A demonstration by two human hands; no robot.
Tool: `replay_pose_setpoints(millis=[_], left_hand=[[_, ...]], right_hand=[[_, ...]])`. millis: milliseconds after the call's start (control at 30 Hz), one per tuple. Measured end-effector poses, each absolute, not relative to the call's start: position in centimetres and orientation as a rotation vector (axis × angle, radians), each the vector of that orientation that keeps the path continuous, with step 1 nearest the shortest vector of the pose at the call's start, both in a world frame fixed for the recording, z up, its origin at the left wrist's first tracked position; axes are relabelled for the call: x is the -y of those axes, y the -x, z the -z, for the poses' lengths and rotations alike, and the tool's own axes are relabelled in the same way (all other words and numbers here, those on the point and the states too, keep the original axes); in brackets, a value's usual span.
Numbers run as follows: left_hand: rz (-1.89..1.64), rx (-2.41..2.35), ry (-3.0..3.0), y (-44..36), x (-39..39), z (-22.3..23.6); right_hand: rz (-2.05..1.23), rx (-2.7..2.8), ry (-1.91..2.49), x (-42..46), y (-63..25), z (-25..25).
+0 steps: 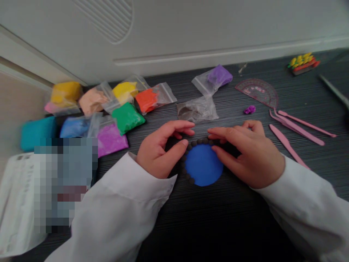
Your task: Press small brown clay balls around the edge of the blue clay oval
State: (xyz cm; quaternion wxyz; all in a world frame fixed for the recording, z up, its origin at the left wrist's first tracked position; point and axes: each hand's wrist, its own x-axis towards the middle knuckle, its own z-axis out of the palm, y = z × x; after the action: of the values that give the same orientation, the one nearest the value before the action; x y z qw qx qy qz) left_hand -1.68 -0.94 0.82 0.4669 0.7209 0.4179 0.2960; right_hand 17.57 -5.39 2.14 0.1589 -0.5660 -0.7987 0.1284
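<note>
A flat blue clay disc (pixel 204 165) lies on the dark table, its left and upper edge lined with small black clay balls (pixel 191 179). My left hand (pixel 166 149) is beside the disc's upper left; its thumb tip rests at the row of balls and the curved fingers stay apart from it. At the upper right edge, the thumb and index finger of my right hand (pixel 242 151) close around a black ball at the end of the row. The far right side of the disc has no balls on it.
Bagged coloured clay, such as a green pack (pixel 127 118) and a purple pack (pixel 220 75), lies along the back and left. Pink tweezers (pixel 297 128), a clay knife (pixel 287 145) and a protractor (pixel 259 92) lie right. A small flower-like model (pixel 303 64) stands behind them.
</note>
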Motion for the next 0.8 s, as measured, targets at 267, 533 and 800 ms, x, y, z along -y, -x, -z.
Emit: replay_pose_setpoints(millis=[267,533,800], left_hand=[[-0.782,-1.080,-1.801,1.43,1.16,-0.67],[-0.636,-1.041,-2.118,0.86,1.41,-1.42],[-0.596,-0.952,-2.192,0.95,1.30,-1.03]], right_hand=[[-0.299,2.256,1.667,5.34,-17.80,-2.40],[-0.262,2.270,1.685,5.23,-17.70,-2.02],[-0.273,2.271,1.700,5.20,-17.50,-2.21]])
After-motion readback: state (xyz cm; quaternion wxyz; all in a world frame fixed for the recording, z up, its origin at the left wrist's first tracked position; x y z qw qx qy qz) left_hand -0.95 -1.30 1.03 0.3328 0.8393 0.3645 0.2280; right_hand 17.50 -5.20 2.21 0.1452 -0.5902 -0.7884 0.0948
